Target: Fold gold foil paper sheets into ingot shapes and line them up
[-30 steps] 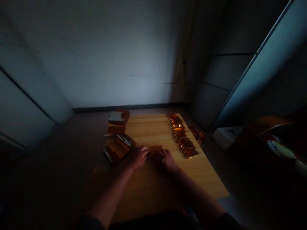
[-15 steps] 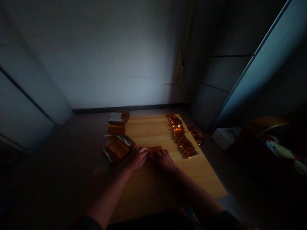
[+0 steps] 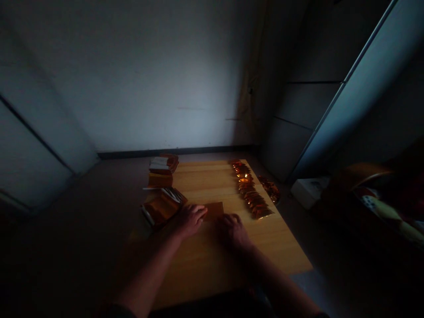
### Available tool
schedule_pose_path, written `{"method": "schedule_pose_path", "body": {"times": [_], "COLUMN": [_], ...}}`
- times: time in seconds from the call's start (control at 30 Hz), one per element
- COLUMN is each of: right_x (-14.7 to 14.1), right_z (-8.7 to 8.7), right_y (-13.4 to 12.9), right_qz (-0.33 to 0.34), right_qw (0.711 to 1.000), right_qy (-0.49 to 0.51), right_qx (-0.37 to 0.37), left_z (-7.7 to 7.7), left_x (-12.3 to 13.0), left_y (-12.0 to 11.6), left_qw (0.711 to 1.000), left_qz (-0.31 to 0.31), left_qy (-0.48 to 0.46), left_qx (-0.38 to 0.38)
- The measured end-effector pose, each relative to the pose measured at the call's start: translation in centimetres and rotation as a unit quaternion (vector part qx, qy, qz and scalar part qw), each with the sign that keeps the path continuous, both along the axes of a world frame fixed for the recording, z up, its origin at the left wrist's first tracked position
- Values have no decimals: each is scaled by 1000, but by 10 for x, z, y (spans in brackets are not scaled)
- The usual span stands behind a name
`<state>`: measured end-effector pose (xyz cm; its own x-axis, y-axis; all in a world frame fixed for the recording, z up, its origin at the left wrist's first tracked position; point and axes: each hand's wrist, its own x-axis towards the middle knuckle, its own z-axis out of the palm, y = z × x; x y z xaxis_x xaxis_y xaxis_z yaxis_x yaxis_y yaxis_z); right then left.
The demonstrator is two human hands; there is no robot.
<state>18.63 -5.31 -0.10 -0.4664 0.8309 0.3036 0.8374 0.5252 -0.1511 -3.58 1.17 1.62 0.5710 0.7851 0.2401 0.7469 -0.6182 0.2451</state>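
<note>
A small orange-brown foil paper sheet (image 3: 214, 210) lies on the wooden table between my hands. My left hand (image 3: 193, 217) is closed at the sheet's left edge, its fingertips pressed on the paper. To the right of the sheet, my right hand (image 3: 234, 229) has bent fingers near its lower right corner. That hand is dark and blurred, so whether it grips anything cannot be made out. Left of my left hand is a stack of foil sheets (image 3: 162, 206) with white edges. A row of folded shiny gold foil pieces (image 3: 249, 187) runs along the table's right side.
The wooden table (image 3: 205, 176) stands before a pale wall. More foil sheets (image 3: 160, 179) and a paper bundle (image 3: 163, 163) lie at its far left corner. Shiny foil pieces (image 3: 270, 189) are heaped beyond the right edge. A white box (image 3: 308, 192) is further right.
My right hand has moved right and back, off the sheet, so more of the paper shows. My left hand has stayed almost in place at the sheet's left edge.
</note>
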Motion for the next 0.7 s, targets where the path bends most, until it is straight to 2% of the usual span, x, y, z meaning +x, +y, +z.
{"method": "schedule_pose_path", "body": {"times": [0.17, 0.3, 0.47, 0.57, 0.7], "right_x": [3, -16, -39, -27, 6], "right_z": [0, 6, 4, -1, -7], "right_y": [-3, 7, 8, 2, -2], "right_qz": [-73, -53, -32, -36, -83], "right_qw": [997, 999, 999, 999, 996], "right_qy": [24, 11, 5, 12, 30], "right_qx": [-7, -6, -20, -20, -5], "left_z": [-2, -4, -8, -11, -14], "left_x": [3, 10, 16, 14, 8], "left_y": [1, -1, -6, -6, -3], "left_qw": [1000, 998, 995, 996, 998], "left_qz": [15, 46, 81, 72, 50], "left_qy": [-12, -33, -54, -51, -44], "left_qx": [-11, -21, -6, -5, -9]}}
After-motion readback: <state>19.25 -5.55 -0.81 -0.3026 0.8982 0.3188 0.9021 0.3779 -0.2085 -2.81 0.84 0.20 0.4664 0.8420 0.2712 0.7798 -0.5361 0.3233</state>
